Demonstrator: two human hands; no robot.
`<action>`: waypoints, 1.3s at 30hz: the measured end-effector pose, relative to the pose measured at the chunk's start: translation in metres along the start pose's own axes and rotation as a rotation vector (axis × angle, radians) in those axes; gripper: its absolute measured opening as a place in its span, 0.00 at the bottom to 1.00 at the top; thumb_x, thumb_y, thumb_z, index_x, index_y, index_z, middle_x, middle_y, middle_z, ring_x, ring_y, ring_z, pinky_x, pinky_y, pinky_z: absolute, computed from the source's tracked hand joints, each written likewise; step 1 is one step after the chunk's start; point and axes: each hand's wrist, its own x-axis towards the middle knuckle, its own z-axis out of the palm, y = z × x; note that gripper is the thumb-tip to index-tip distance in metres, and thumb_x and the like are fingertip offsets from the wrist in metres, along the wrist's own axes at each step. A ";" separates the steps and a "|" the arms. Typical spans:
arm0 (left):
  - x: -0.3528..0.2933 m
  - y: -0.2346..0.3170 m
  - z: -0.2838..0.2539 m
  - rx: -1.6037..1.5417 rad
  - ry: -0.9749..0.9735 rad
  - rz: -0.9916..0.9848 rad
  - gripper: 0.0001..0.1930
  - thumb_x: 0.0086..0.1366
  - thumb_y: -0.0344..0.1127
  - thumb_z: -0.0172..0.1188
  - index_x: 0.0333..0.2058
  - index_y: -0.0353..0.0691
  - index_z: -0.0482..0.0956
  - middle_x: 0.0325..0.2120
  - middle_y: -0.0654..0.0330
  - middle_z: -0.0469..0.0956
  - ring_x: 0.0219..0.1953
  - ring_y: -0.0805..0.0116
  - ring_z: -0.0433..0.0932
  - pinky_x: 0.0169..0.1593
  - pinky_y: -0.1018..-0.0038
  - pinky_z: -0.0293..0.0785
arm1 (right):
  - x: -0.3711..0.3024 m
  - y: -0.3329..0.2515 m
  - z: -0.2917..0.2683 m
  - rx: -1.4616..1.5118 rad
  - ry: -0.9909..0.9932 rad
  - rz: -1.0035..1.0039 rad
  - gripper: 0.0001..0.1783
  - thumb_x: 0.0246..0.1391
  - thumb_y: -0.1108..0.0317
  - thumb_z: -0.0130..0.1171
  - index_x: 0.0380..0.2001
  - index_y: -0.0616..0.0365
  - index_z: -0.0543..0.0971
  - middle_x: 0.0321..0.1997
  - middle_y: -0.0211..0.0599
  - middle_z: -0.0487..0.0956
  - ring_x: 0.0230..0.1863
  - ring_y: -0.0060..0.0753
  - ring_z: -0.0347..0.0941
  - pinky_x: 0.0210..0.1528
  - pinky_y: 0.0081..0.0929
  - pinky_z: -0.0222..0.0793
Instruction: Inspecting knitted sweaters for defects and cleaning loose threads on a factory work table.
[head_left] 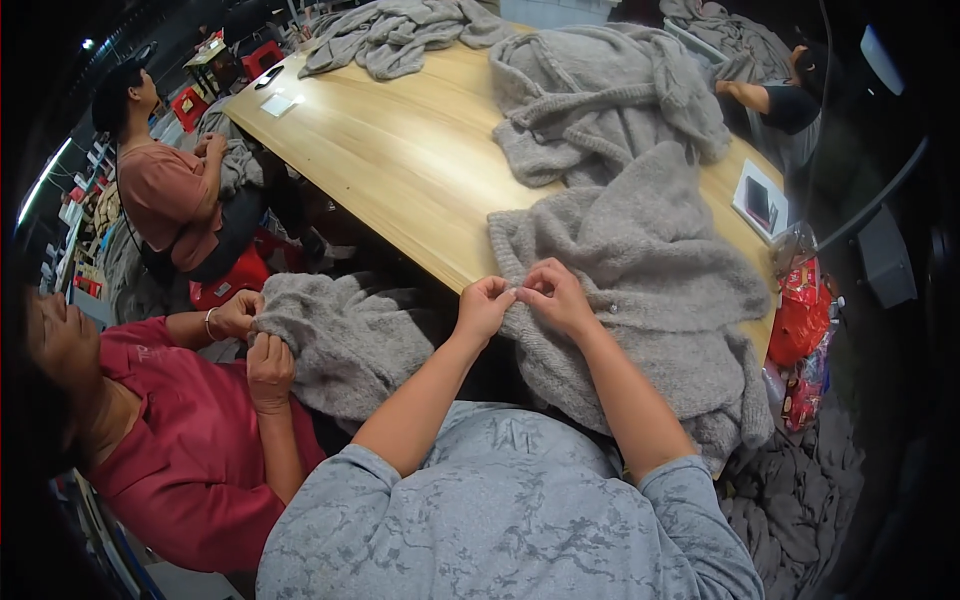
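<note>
Garment of grey knit [650, 250] is spread over the near end of the wooden table [390, 140], and its front edge is pinched between the closed thumbs and fingers of the left hand [482, 308] and right hand [560, 298], nearly touching; whether anything small is gripped there cannot be told. Beyond the far edge, a pale bin [560, 11] is seen, its contents hidden; by the upper right corner, a second bin [700, 43] is heaped with grey knitwear [735, 38]. Red packaging [803, 315] is bunched with clear plastic beside the table's right edge. Two more knit heaps [600, 85] are set on the table, one adjoining the garment, one farther off. Two phones [760, 202], three red stools [232, 280] and three co-workers [175, 200] are counted.
</note>
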 end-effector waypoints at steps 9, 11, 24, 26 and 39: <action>0.002 0.006 0.003 -0.039 0.101 -0.065 0.05 0.56 0.22 0.62 0.29 0.36 0.74 0.21 0.67 0.74 0.22 0.82 0.70 0.26 0.85 0.65 | -0.002 -0.006 0.013 -0.141 0.130 -0.197 0.08 0.41 0.81 0.62 0.25 0.63 0.73 0.38 0.39 0.74 0.39 0.38 0.74 0.40 0.27 0.70; 0.002 0.010 0.001 0.001 0.074 -0.076 0.06 0.56 0.23 0.62 0.30 0.37 0.74 0.20 0.67 0.73 0.20 0.83 0.68 0.23 0.86 0.62 | -0.004 -0.006 0.015 -0.124 0.150 -0.223 0.08 0.41 0.81 0.62 0.26 0.63 0.73 0.38 0.39 0.74 0.39 0.38 0.74 0.40 0.28 0.70; 0.006 0.023 0.000 -0.236 0.080 -0.279 0.06 0.58 0.23 0.61 0.32 0.40 0.73 0.22 0.66 0.75 0.17 0.83 0.67 0.17 0.85 0.58 | -0.005 -0.021 0.015 -0.268 0.178 -0.374 0.10 0.41 0.81 0.60 0.29 0.61 0.72 0.39 0.43 0.73 0.42 0.48 0.71 0.43 0.35 0.68; 0.007 0.021 -0.003 -0.229 0.037 -0.275 0.07 0.58 0.23 0.60 0.33 0.39 0.73 0.24 0.65 0.76 0.19 0.81 0.70 0.20 0.84 0.62 | -0.005 -0.024 0.013 -0.310 0.161 -0.385 0.11 0.40 0.81 0.60 0.30 0.61 0.72 0.39 0.43 0.73 0.41 0.49 0.71 0.43 0.35 0.68; 0.004 0.005 -0.005 0.021 -0.049 0.003 0.07 0.58 0.20 0.59 0.35 0.35 0.74 0.27 0.64 0.77 0.27 0.81 0.74 0.31 0.86 0.68 | 0.012 -0.006 0.003 -0.068 -0.068 0.197 0.12 0.49 0.64 0.63 0.28 0.64 0.79 0.23 0.43 0.78 0.25 0.34 0.73 0.30 0.32 0.68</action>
